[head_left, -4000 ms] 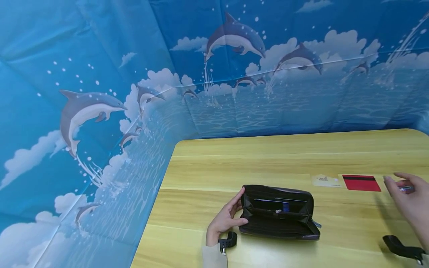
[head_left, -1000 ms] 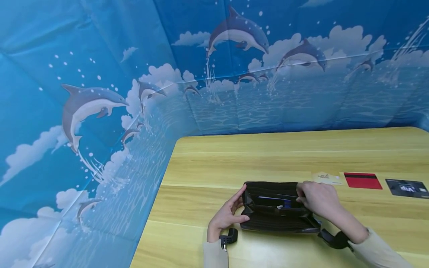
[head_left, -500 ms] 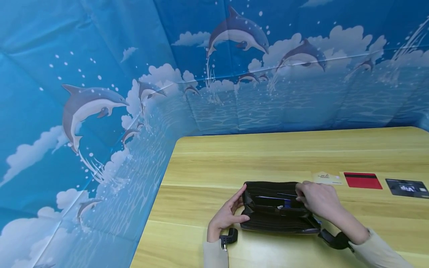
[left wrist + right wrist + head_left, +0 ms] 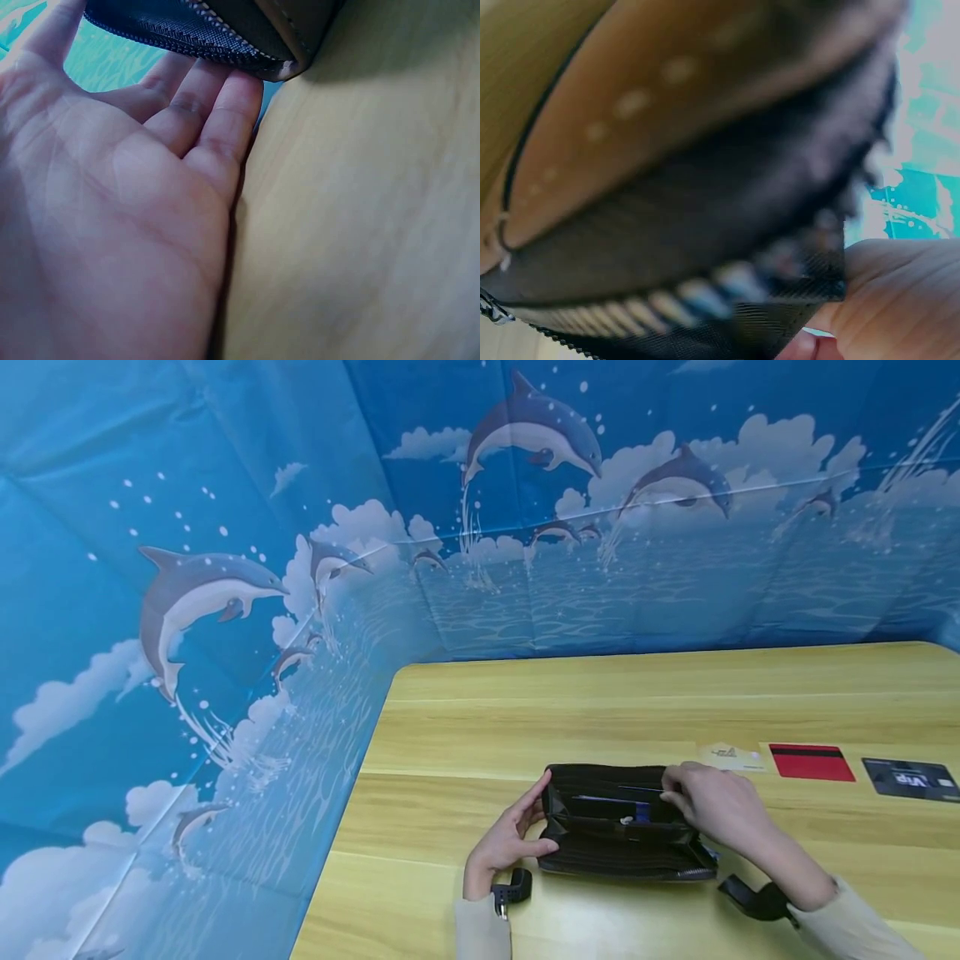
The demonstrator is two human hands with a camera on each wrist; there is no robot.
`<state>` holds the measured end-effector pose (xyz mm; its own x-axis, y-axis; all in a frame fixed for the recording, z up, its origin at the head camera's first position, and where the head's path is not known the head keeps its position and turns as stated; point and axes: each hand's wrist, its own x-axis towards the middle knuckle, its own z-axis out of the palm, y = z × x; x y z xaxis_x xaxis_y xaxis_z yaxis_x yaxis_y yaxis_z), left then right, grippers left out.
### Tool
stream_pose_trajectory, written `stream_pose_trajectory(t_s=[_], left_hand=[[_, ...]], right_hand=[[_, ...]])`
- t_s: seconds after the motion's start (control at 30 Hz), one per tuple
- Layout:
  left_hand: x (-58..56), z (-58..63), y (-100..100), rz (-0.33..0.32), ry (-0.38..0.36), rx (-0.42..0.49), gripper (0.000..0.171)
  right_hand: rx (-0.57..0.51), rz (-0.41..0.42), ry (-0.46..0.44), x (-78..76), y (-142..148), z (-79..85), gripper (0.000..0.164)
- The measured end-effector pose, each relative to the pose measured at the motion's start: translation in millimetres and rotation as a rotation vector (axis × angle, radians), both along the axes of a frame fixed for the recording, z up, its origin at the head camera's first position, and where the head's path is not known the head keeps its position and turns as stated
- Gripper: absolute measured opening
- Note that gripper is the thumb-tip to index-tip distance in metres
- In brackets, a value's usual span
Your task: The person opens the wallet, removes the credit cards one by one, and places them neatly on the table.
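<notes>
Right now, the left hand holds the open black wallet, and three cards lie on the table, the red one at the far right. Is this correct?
Not quite: the head view shows the red card in the middle, with the dark card at the far right. Otherwise, the left hand holds the open black wallet, and three cards lie on the table.

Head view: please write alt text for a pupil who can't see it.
An open black wallet at a wooden table, a person's left grip holding its left end, the right grip at its far right corner. A pale card, red card and dark card lie to the right; behind is a dolphin backdrop.
</notes>
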<state>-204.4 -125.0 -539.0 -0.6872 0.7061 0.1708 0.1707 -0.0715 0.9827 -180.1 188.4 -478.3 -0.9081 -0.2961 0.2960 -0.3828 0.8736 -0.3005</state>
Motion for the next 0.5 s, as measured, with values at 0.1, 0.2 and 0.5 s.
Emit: stream_pose_trajectory(t_s=[0.1, 0.2, 0.5], left_hand=[[-1.6, -3.6, 0, 0.0, -0.003, 0.0, 0.087], [-4.8, -14.2, -1, 0.006, -0.013, 0.001, 0.089], [-8.3, -34.0, 0, 0.02, -0.013, 0.051, 0.089]], right_hand=[[-0.03, 0.002, 0.033, 0.7, 1, -0.8, 0.023], [-0.035, 0.016, 0.079, 1.1, 1, -1.5, 0.023], [-0.032, 0.076, 0.088, 2.8, 5, -1.4, 0.039]])
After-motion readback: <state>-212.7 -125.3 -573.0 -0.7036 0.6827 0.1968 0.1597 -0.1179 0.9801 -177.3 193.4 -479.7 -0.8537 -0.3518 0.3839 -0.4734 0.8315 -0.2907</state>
